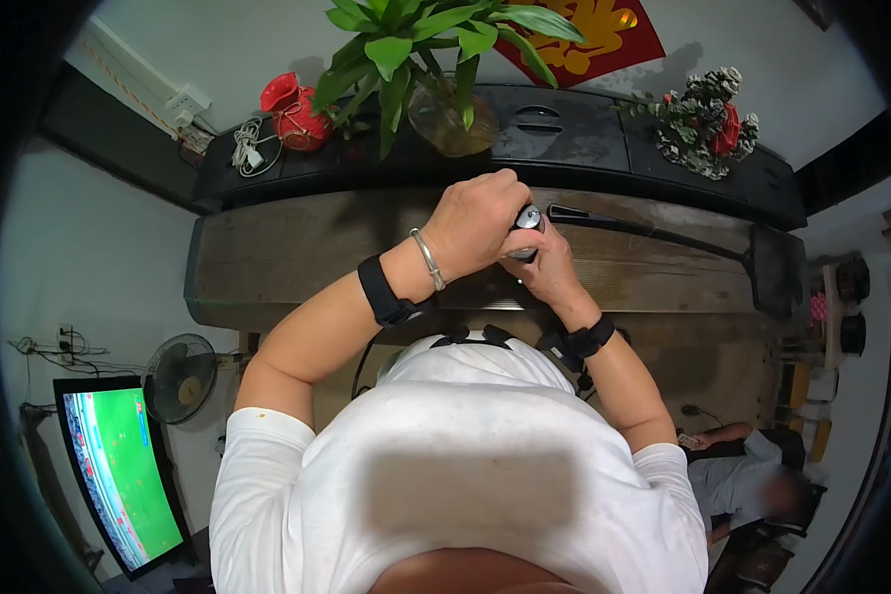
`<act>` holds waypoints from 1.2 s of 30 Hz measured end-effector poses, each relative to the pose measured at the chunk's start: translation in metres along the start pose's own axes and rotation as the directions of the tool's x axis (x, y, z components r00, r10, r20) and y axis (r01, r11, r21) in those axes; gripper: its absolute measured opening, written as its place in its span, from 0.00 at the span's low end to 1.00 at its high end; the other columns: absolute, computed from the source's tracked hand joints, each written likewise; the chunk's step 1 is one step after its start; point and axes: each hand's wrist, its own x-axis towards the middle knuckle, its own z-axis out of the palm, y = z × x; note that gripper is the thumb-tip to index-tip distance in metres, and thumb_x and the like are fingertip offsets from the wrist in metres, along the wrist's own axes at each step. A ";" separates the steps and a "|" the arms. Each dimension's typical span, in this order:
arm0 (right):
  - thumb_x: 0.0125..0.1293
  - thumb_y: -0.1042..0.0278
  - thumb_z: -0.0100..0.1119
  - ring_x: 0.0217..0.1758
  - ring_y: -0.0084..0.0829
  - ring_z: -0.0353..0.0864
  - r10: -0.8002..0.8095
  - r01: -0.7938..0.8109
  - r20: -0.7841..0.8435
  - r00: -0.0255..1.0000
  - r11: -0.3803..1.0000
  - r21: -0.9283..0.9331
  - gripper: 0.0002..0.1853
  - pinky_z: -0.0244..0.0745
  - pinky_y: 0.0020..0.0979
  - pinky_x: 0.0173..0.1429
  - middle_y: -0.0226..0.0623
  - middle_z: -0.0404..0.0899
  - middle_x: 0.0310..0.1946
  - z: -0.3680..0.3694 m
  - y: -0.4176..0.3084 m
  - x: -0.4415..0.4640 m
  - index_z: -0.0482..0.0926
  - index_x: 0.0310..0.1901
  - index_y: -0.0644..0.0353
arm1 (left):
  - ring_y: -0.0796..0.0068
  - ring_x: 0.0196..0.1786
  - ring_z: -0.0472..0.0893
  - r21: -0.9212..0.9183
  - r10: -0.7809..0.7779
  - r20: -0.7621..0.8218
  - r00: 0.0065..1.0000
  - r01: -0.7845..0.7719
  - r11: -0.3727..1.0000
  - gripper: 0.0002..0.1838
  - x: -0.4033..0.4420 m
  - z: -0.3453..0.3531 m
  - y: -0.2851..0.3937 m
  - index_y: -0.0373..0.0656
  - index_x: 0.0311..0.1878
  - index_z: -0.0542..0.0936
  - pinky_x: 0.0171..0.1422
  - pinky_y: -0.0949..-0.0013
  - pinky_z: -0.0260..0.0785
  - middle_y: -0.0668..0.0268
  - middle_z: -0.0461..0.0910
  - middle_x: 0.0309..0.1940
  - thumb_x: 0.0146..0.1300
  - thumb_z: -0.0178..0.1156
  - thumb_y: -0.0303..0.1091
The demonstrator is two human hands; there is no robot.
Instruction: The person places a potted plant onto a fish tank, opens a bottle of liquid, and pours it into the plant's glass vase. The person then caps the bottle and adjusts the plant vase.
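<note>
Above the wooden surface, my left hand [477,220] and my right hand [547,269] meet around a small black-and-silver device [529,217]. Its rounded silver top shows between them, while my fingers cover most of the rest, so its kind is unclear. My left fingers curl over its left side. My right hand grips it from the near right, thumb against it. Just right of the hands lies a long black-handled tool [653,236] with a broad flat black head, resting on the wooden surface [346,259].
Behind stands a black cabinet [574,144] bearing a leafy plant in a glass vase [452,117], a red pouch-shaped vase [300,121], a coiled white cable [251,150] and a flower arrangement [708,134]. A fan [180,378] and television [119,475] are left. Another person [742,475] sits lower right.
</note>
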 end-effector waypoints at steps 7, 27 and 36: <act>0.44 0.68 0.68 0.45 0.41 0.75 0.040 -0.041 0.020 0.999 0.998 0.049 0.26 0.69 0.34 0.48 0.42 0.75 0.41 0.003 0.005 -0.003 0.70 0.47 0.60 | 0.60 0.35 0.74 -0.109 0.183 0.016 0.983 -0.180 0.978 0.19 0.008 -0.009 -0.002 0.39 0.39 0.77 0.40 0.65 0.70 0.62 0.74 0.35 0.47 0.64 0.42; 0.47 0.74 0.66 0.38 0.31 0.77 -0.003 0.006 0.120 0.993 1.000 -0.025 0.13 0.69 0.29 0.41 0.37 0.78 0.35 0.001 0.006 -0.002 0.75 0.36 0.65 | 0.64 0.29 0.77 0.218 0.005 0.030 1.000 -0.011 0.976 0.16 0.006 0.004 0.006 0.40 0.24 0.73 0.31 0.67 0.71 0.60 0.74 0.29 0.48 0.63 0.44; 0.48 0.74 0.65 0.37 0.21 0.75 0.075 -0.078 0.075 0.994 0.996 0.040 0.15 0.70 0.25 0.41 0.31 0.78 0.33 0.008 0.008 -0.001 0.74 0.39 0.64 | 0.60 0.22 0.78 0.203 -0.287 -0.044 0.957 0.289 0.935 0.30 0.005 -0.019 0.009 0.37 0.22 0.75 0.25 0.65 0.70 0.56 0.76 0.20 0.49 0.57 0.62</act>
